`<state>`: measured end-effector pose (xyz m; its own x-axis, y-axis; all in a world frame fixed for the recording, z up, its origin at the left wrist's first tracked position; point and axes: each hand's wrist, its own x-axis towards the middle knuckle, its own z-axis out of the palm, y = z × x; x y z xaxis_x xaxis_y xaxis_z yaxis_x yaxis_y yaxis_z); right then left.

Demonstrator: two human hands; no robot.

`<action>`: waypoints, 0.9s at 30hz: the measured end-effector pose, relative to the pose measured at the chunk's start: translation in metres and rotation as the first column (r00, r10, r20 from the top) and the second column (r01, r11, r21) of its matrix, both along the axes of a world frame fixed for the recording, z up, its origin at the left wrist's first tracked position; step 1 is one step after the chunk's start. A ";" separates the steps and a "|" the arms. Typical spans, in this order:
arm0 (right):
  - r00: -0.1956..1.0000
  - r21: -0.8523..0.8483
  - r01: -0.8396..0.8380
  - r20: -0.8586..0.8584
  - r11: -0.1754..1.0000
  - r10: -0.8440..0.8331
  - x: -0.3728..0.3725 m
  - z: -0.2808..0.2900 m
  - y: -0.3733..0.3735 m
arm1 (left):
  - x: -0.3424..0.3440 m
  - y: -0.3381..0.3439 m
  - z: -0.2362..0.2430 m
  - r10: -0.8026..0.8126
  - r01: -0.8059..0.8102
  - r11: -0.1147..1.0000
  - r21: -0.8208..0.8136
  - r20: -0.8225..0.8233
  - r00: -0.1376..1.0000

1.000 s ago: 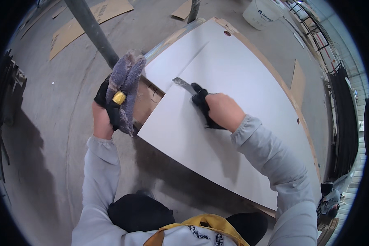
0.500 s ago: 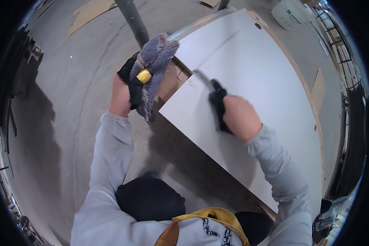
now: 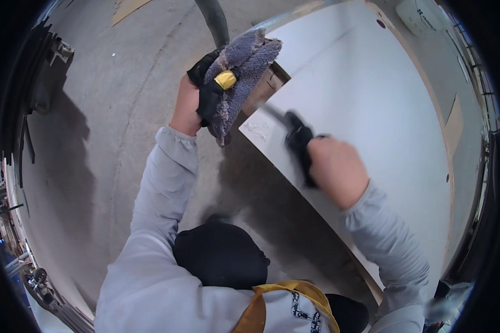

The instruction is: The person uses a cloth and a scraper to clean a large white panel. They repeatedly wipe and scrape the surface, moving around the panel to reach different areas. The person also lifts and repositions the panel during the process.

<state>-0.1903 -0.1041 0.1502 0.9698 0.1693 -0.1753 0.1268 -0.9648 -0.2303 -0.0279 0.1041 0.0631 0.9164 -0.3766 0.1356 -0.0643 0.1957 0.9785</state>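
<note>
In my left hand (image 3: 201, 91), partly covered by a black glove, is a folded grey-purple towel (image 3: 243, 66), gripped near the corner of a white panel. A small yellow piece (image 3: 225, 80) shows at its thumb; whether it is a wrap or a held item I cannot make out. My right hand (image 3: 333, 166), also black-gloved at the fingers, is closed round a narrow grey blade-like tool (image 3: 272, 112), smeared by motion. The tool points toward the corner of the white panel (image 3: 361, 122), where pale crumbs or scrapings (image 3: 255, 130) lie.
The panel has a brown edge and a dark round hole (image 3: 381, 24). A dark pipe (image 3: 214, 22) rises beyond the towel. A white bucket (image 3: 422, 16) stands at the far right, cardboard (image 3: 454, 125) on the floor below it. Dark stacked strips (image 3: 16, 105) line the left.
My view has shifted, so the scene sits further right and higher. The tool's tip has moved from the panel's surface back toward its near corner. Both hands keep their hold.
</note>
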 end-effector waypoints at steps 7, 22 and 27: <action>0.999 0.016 -0.024 -0.046 1.000 0.025 -0.011 -0.001 0.018 | -0.006 -0.004 -0.005 0.052 -0.055 0.994 -0.094 -0.032 0.998; 0.889 0.050 0.440 0.114 0.897 -0.443 0.018 -0.016 -0.058 | -0.029 0.034 0.007 0.103 -0.123 0.982 -0.142 -0.138 0.985; 0.922 -0.027 0.383 0.076 0.923 -0.380 0.013 -0.014 -0.032 | -0.020 0.005 0.014 0.109 -0.108 0.992 -0.066 0.017 0.994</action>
<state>-0.1773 -0.1365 0.1358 0.9694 -0.2218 -0.1056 -0.2388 -0.9515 -0.1940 -0.0477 0.1087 0.0773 0.9481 -0.2651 0.1756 -0.1085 0.2495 0.9623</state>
